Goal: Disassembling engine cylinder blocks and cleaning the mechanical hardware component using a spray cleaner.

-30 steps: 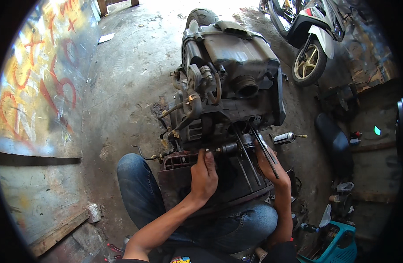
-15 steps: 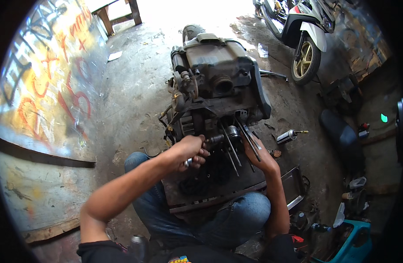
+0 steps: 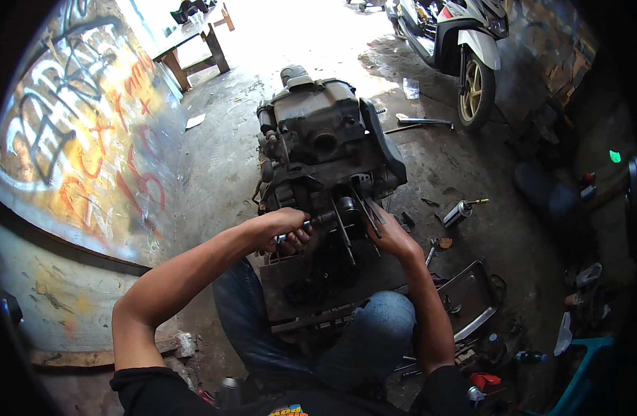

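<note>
A dark scooter engine stands before me on a low bench, its airbox toward the far side. From its near end several long metal studs stick out around a shiny piston. At the engine's left, my left hand is closed round a chrome tool handle; its working end is hard to make out against the dark engine. My right hand rests along the engine's right side by the studs, its fingers mostly hidden.
A spray can, a spanner and a metal tray lie to the right on the floor. Beyond are a black seat and a parked scooter. A painted wall bounds the left, with a wooden bench farther off.
My view has shifted, so the engine sits farther left in it. The chrome handle in my left hand lies at a different angle. My right hand stays by the studs.
</note>
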`<state>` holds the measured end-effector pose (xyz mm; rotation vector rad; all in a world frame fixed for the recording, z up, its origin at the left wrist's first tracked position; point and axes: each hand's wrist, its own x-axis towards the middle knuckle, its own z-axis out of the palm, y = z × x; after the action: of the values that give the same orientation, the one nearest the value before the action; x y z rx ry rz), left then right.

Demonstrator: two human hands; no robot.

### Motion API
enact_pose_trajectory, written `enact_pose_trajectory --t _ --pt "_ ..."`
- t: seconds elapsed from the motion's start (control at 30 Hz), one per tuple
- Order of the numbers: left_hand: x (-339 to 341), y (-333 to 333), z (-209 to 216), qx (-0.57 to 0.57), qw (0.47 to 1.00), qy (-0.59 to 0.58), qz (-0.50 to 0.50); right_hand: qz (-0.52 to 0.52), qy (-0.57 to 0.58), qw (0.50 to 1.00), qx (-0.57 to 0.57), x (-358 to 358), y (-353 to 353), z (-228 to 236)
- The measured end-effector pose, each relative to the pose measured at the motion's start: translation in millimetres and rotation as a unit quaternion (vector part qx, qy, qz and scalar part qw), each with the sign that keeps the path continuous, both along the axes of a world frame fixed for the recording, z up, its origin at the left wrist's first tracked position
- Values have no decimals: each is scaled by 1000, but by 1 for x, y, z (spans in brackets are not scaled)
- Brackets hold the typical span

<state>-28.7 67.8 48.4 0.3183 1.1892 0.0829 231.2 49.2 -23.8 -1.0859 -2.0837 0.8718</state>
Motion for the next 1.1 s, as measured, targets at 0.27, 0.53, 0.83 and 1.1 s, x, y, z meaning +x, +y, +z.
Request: enact_pose_trajectory --t 0.27,0.53,0.83,1.1 --pt "-10 16 -13 -110 990 -68 57 -15 -43 998 -51 -3 -2 12" --pt "-5 41 3 -132 984 3 -121 -19 -45 993 -104 -5 -1 15" --pt "17 3 4 37 991 101 -75 -35 -16 999 -35 1 1 -11" --pt "6 13 -13 96 985 94 -109 -28 -27 993 -112 -1 0 -2"
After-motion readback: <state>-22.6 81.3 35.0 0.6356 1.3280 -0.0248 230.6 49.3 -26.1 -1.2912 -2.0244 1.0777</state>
